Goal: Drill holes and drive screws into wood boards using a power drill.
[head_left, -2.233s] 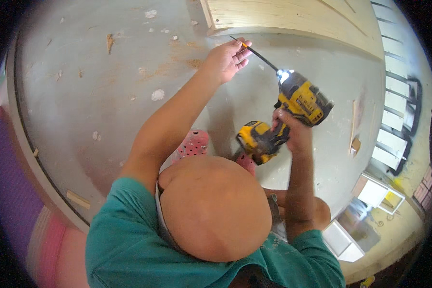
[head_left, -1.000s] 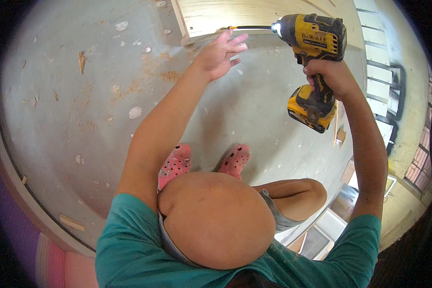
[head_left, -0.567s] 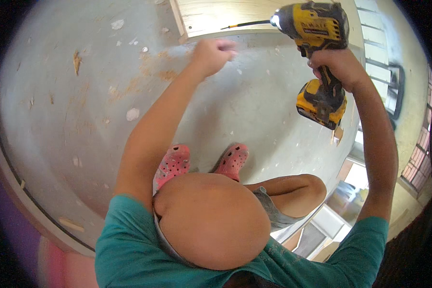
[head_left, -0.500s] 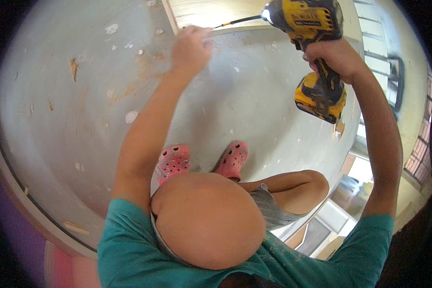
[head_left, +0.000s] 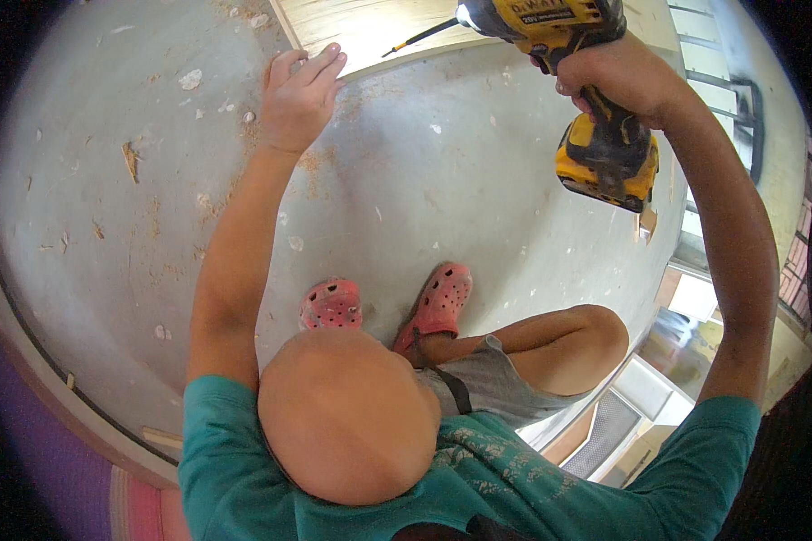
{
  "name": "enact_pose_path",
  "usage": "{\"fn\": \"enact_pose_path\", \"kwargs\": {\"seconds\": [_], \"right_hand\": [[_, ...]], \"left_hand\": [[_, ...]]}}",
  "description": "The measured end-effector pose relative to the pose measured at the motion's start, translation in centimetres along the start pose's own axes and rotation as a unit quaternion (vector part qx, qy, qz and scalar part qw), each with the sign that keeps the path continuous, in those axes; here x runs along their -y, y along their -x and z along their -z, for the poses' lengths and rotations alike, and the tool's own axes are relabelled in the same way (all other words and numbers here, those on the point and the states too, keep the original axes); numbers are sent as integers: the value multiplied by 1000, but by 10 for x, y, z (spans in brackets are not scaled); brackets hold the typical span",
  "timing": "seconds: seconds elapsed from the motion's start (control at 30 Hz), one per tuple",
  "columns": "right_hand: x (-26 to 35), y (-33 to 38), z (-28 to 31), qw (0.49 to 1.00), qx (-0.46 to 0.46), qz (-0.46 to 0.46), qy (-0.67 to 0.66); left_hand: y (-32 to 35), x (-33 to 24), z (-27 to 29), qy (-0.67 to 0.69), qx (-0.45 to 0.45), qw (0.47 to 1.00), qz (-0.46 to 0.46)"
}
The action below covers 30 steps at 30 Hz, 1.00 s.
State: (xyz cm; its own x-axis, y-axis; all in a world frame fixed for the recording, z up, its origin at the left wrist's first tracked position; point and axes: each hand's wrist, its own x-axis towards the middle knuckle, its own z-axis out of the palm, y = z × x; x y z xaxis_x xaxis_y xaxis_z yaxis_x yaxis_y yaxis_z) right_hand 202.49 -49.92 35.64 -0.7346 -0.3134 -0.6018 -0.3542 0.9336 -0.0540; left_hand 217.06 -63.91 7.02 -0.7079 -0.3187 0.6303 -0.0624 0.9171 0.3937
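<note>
My right hand (head_left: 618,81) is wrapped round the grip of a yellow and black cordless impact driver (head_left: 609,162), its battery pack hanging below. A long thin driver bit (head_left: 419,38) points left from it, the tip apart from my left hand and over a pale wooden panel (head_left: 361,27). At the panel's near left corner, my left hand (head_left: 299,104) has its fingers stretched out and somewhat apart. Those fingers are at the wooden edge; whether they touch it I cannot tell. Nothing shows between them.
I squat on a grey floor (head_left: 379,180) scattered with sawdust, pale flakes and a wood splinter (head_left: 131,162). My feet wear pink clogs (head_left: 442,293). Dark metal bars (head_left: 744,126) stand at the right, with a purple surface (head_left: 41,433) at the lower left.
My left hand has moved left, away from the bit tip, and its fingers have spread. The impact driver has shifted slightly left and up in the picture, still in my right hand.
</note>
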Motion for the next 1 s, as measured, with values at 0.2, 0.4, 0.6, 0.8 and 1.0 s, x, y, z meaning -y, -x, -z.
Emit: {"fn": "enact_pose_path", "kwargs": {"seconds": [0.2, 0.4, 0.6, 0.8, 1.0], "right_hand": [[16, -2, 4, 999, 22, 14, 26], [14, -5, 7, 999, 0, 26, 44], [22, -2, 0, 999, -3, 34, 19], [19, -7, -1, 999, 10, 34, 24], [15, -13, -1, 999, 10, 17, 32]], "left_hand": [[5, 2, -1, -24, -13, 1000, -13], [4, -1, -3, -17, -24, 1000, -2], [8, 3, -3, -22, -32, 999, 0], [8, 4, -7, -18, -28, 999, -2], [8, 1, -5, -18, -19, 1000, 3]]}}
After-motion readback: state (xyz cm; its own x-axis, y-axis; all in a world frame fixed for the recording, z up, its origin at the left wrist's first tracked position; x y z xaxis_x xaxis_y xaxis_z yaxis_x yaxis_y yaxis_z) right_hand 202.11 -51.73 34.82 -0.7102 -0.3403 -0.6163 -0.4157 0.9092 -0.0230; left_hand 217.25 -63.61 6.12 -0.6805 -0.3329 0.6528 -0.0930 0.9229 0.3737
